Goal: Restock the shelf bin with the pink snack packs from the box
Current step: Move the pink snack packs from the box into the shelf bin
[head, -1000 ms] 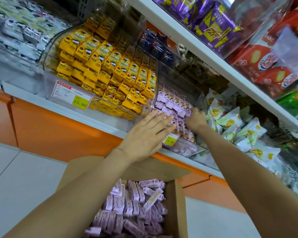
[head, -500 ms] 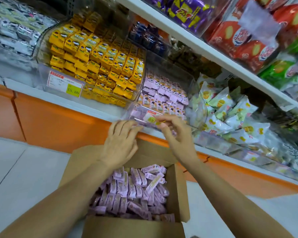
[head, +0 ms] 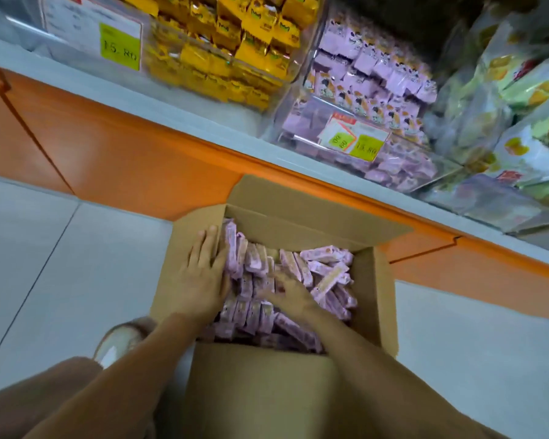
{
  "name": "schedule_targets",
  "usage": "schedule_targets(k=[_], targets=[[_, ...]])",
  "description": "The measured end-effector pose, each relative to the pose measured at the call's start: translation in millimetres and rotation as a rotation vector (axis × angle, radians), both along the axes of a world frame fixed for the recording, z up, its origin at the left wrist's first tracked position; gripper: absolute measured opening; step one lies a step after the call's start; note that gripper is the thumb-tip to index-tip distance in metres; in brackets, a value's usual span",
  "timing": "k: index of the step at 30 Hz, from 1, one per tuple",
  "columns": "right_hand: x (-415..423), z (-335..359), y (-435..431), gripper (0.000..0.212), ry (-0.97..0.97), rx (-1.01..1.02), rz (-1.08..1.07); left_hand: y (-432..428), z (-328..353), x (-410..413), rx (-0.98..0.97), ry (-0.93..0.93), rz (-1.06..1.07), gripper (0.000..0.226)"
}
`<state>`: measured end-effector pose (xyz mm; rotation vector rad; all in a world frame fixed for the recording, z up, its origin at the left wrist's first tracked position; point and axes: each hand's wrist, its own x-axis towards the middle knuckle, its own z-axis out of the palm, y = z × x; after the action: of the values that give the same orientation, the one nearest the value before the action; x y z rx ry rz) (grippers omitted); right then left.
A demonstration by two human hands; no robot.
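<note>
Fingers (head: 209, 245) of my left hand (head: 203, 277) lie straight and together, pressed flat against the long pink foil snack packs (head: 327, 277) heaped just right of them in the open brown cardboard box (head: 267, 391). My right hand (head: 293, 296) rests on the same heap, blurred; I cannot tell whether its fingers grip. Beyond the fingers, on the grey shelf (head: 203, 128), stands the clear plastic bin (head: 298, 134), holding more pink packs.

My left hand (head: 203, 274) lies flat, fingers straight, against the pink snack packs (head: 327, 274) at the left wall of the box (head: 260, 391). My right hand (head: 290, 293) rests among them, blurred; grip undetermined. The shelf bin (head: 403, 167) above holds matching packs.
</note>
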<state>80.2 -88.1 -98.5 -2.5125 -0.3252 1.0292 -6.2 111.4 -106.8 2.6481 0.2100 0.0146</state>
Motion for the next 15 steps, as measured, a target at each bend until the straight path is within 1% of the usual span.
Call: schedule_targets(k=[2,3,6,9,12,15], targets=[[-6.8,-15.1,11.3,0.073,0.057,0.020,-0.040,-1.1,-2.1,0.0,-0.017,-0.018,0.003,0.064],[-10.0,-21.7,16.7,0.079,0.037,0.028,-0.065,-1.0,-3.2,0.5,-0.023,-0.027,0.000,0.062],[-13.3,-39.1,27.6,0.093,-0.111,-0.021,-0.138,-0.9,-7.6,2.1,-0.043,-0.046,-0.002,0.057],[-13.6,-48.9,39.3,0.091,-0.184,-0.052,-0.222,-1.2,-10.4,1.9,-0.044,-0.045,0.015,0.055],[-17.2,-56.1,50.0,0.095,-0.236,-0.122,-0.217,-1.1,-10.6,0.8,-0.009,-0.044,0.025,0.054],[-14.1,-53.4,50.0,0.085,-0.195,-0.100,-0.291,-1.3,-8.4,1.0,0.011,-0.052,0.028,0.053]])
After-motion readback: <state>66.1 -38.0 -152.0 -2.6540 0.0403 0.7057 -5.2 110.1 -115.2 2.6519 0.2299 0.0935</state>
